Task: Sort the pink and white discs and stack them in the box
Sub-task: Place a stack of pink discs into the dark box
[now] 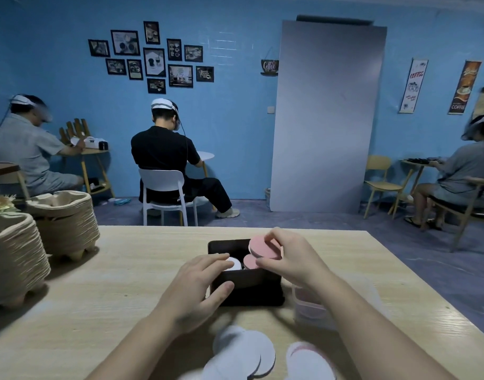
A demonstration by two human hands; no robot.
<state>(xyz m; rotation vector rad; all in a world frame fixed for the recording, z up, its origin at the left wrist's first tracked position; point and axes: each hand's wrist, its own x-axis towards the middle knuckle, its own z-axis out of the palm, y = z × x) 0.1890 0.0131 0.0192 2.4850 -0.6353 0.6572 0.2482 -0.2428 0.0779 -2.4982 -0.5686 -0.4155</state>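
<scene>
A dark box sits in the middle of the wooden table. My right hand is closed around a small stack of pink discs, held tilted over the box's right side. More pink discs stand inside the box under it. My left hand grips the box's left wall, fingers resting on white discs in the left side. Loose white discs lie near the table's front edge, with another white, pink-rimmed disc to their right.
A clear plastic container stands right of the box, under my right forearm. Two stacks of pulp egg trays fill the table's left end. Other people sit at small tables by the blue wall beyond.
</scene>
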